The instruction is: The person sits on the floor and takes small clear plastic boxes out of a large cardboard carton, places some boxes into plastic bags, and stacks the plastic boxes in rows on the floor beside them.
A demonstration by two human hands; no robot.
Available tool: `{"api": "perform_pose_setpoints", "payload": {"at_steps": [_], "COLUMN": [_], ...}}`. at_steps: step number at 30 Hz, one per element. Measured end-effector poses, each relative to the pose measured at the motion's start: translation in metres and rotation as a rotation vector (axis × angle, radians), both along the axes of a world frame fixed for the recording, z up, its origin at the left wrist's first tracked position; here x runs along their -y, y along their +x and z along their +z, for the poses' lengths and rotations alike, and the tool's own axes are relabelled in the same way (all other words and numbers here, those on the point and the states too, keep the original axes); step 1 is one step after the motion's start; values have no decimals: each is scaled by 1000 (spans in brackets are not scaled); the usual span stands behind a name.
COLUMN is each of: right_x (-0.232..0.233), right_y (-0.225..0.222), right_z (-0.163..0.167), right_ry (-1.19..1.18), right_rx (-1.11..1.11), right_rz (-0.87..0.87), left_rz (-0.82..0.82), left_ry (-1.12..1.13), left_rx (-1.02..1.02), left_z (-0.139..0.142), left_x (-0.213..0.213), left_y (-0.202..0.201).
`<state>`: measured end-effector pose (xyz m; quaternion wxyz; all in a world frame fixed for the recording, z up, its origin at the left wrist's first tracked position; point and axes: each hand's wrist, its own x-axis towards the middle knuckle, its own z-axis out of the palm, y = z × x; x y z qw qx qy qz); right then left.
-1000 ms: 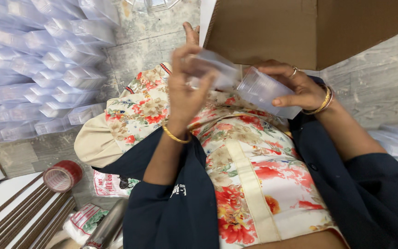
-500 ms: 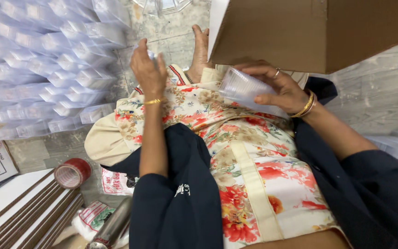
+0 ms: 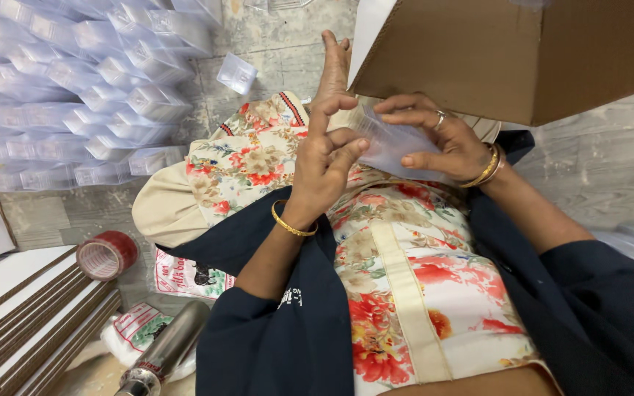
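**Clear packet held over my lap**

Nearest me, my floral lap [image 3: 405,293] filled the view. Just above it, my right hand [image 3: 445,139] was closed around a clear plastic packet [image 3: 398,147], fingers curled over its top edge. My left hand [image 3: 324,165] stood open beside it, fingertips touching the packet's left end. Low on my left lay a steel bottle [image 3: 166,352] and a red tape roll [image 3: 108,254]. Farther off, stacked clear packets [image 3: 75,95] covered the floor, and a cardboard box [image 3: 522,55] stood beyond my hands.
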<state>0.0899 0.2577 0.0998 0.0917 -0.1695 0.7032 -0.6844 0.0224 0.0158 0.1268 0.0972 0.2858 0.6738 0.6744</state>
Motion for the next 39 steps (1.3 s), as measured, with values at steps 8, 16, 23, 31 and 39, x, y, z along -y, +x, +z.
{"api": "perform_pose_setpoints", "payload": {"at_steps": [8, 16, 23, 31, 39], "right_x": [-1, 5, 1, -5, 1], "right_y": [0, -1, -1, 4, 0], "right_z": [-1, -2, 1, -14, -13], "right_ry": [-214, -154, -27, -125, -143], "right_rx": [72, 31, -109, 144, 210], "right_rz": [-9, -23, -63, -78, -36], "left_rz": [-12, 54, 152, 132, 358], "left_ry": [-261, -232, -147, -119, -260], "left_rx": [85, 19, 76, -37, -81], "left_z": [7, 1, -9, -10, -46], "left_x": [11, 0, 2, 2, 35], "left_y": [9, 14, 16, 11, -23]}}
